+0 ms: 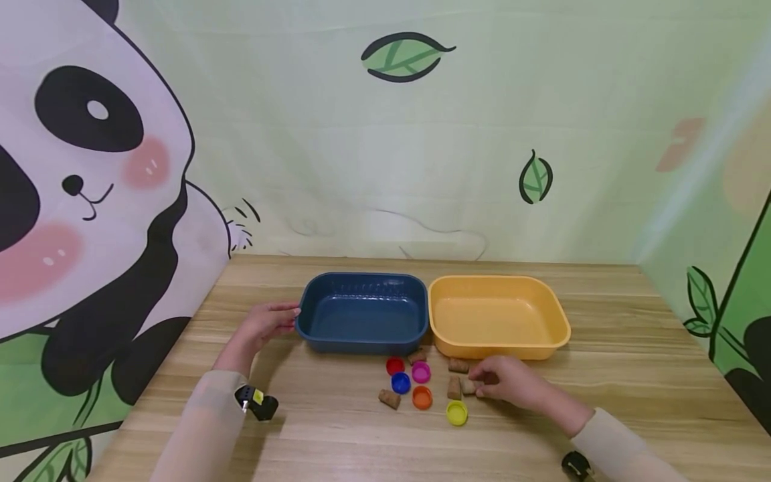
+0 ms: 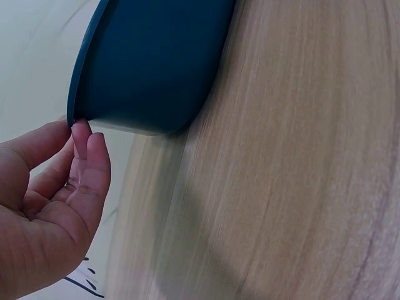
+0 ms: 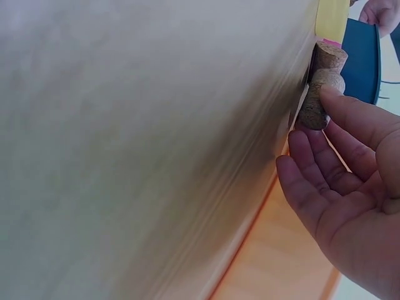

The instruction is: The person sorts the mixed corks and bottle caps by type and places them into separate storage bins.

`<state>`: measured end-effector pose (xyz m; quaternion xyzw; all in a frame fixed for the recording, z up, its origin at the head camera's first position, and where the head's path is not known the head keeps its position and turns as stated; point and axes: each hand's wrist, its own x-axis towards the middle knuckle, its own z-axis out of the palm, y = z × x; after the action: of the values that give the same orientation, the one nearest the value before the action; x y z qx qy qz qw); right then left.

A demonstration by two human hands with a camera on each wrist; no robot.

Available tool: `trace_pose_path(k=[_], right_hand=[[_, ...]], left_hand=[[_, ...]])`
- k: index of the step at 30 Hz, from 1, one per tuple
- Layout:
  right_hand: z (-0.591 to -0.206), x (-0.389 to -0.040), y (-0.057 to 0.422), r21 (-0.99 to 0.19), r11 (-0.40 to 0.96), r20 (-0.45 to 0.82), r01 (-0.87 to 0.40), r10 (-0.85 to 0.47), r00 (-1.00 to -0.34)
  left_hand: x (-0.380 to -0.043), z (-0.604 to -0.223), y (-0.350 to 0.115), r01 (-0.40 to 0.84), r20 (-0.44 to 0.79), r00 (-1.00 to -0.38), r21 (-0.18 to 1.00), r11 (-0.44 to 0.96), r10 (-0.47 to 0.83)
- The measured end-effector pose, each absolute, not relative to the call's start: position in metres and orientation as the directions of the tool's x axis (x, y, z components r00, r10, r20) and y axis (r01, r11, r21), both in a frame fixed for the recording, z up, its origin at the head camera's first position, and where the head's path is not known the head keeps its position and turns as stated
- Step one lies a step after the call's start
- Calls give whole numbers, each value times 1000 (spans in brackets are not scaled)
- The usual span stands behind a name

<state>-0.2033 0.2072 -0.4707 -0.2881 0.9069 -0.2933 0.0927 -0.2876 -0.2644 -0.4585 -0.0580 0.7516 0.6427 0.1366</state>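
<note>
On a pale wood-grain surface [image 1: 337,442], the half-curled left hand [image 1: 267,323] pinches a navy rectangular tray [image 1: 364,318] at far left, the half-curled right hand [image 1: 504,381] a light-brown cylindrical cork [image 3: 314,107] near a yellow rectangular tray [image 1: 500,318].

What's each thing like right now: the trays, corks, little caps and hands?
Left hand: pinching blue tray's rim
Right hand: pinching one cork
Pinched cork: held
Other four corks: loose, not held
Five caps: flat, unstacked
Blue tray: upright, uncovered
Yellow tray: upright, uncovered
</note>
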Motion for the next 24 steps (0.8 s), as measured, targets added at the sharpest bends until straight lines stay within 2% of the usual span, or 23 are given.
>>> trace_pose_path(k=[12,24], right_hand=[[-456,-204,210,-623,657,-33,-424,-564,-825],[-435,-201,221,-640,637,-19,-430,-572,-820]], left_hand=[[-288,-459,-265,-268,-286,-952,951,155,109],[-286,-455,-265,-296,-311,-948,939,177,65]])
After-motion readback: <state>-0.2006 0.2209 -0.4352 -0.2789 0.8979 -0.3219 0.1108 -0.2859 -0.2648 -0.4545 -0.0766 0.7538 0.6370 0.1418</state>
